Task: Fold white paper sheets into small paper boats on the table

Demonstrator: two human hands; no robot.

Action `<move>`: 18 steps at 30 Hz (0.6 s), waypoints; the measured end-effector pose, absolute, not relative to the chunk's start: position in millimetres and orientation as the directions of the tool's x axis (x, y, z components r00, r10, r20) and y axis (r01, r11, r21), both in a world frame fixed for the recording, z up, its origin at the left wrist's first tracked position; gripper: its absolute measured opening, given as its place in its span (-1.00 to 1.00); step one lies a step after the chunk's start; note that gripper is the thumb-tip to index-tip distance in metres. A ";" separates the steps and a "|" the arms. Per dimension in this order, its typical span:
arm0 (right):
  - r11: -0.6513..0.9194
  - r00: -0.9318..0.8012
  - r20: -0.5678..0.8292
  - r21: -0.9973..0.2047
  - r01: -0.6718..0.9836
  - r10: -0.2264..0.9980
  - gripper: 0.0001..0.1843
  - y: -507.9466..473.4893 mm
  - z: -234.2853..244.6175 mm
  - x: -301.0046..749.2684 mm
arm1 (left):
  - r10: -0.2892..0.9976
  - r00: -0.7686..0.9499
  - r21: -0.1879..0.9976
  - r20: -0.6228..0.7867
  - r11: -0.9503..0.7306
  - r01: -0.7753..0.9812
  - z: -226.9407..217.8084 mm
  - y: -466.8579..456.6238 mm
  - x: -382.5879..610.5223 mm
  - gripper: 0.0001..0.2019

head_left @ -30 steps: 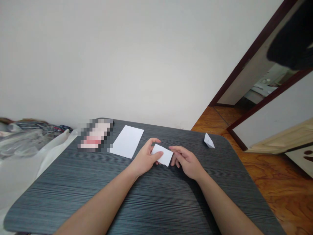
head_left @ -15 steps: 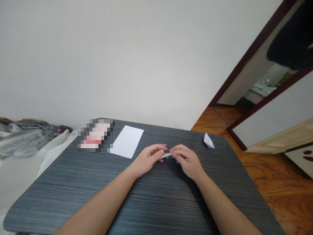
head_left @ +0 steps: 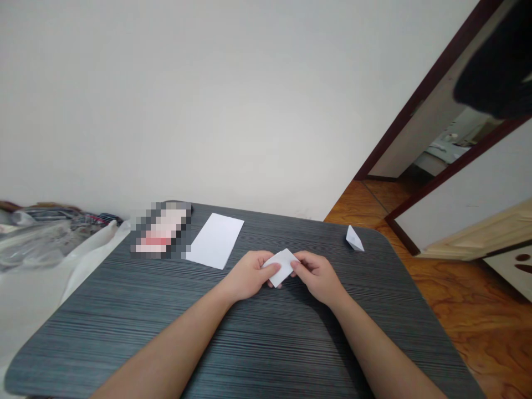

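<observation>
A small folded piece of white paper (head_left: 283,267) is held up between my two hands over the middle of the table. My left hand (head_left: 248,275) pinches its left side, thumb on the face towards me and fingers behind. On the right side, my right hand (head_left: 316,275) grips the paper in the same way, with the thumb near its upper right edge. Both hands are closed, and the fingers behind the paper are partly hidden. Beyond my left hand lies a stack of flat white paper sheets (head_left: 216,241). A folded white paper boat (head_left: 354,239) stands at the far right.
The dark wood-grain table (head_left: 233,343) stands against a pale wall (head_left: 233,111). A pixelated, blurred item (head_left: 164,230) lies at its far left corner. Clear plastic and cloth (head_left: 58,238) are heaped beyond the left edge. Wooden floor (head_left: 469,310) and a doorway are on the right.
The folded paper has been turned from nearly edge-on to face me, so its flat diamond-like face now shows. Both thumbs have shifted onto its front. The other things on the table stay put.
</observation>
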State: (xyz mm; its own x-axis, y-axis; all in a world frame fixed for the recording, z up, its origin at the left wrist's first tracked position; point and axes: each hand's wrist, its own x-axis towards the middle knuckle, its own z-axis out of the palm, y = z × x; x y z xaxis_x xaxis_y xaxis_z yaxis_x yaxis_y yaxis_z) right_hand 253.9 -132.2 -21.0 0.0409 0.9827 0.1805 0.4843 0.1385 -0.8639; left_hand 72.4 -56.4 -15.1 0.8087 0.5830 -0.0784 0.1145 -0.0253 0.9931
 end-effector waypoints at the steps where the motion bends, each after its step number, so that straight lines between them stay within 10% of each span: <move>1: 0.138 0.029 0.171 -0.873 0.468 0.985 -0.81 -132.4 -21.9 253.8 | 0.578 0.812 0.994 -0.083 -0.012 0.111 -15.3 -56.3 72.4 -0.76; 18: 0.306 -0.144 0.271 -0.862 0.403 0.952 -0.71 -131.5 -28.8 259.2 | 0.587 0.799 0.987 -0.132 0.156 0.048 -22.2 -54.5 72.3 -0.80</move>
State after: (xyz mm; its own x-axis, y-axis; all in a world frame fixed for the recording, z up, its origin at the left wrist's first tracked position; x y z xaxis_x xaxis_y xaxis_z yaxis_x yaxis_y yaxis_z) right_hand 259.2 -131.5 -28.8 -0.1440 0.9518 0.2707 0.4031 0.3062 -0.8624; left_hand 72.3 -54.5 -22.2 0.7986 0.5872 -0.1320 0.0484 0.1560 0.9866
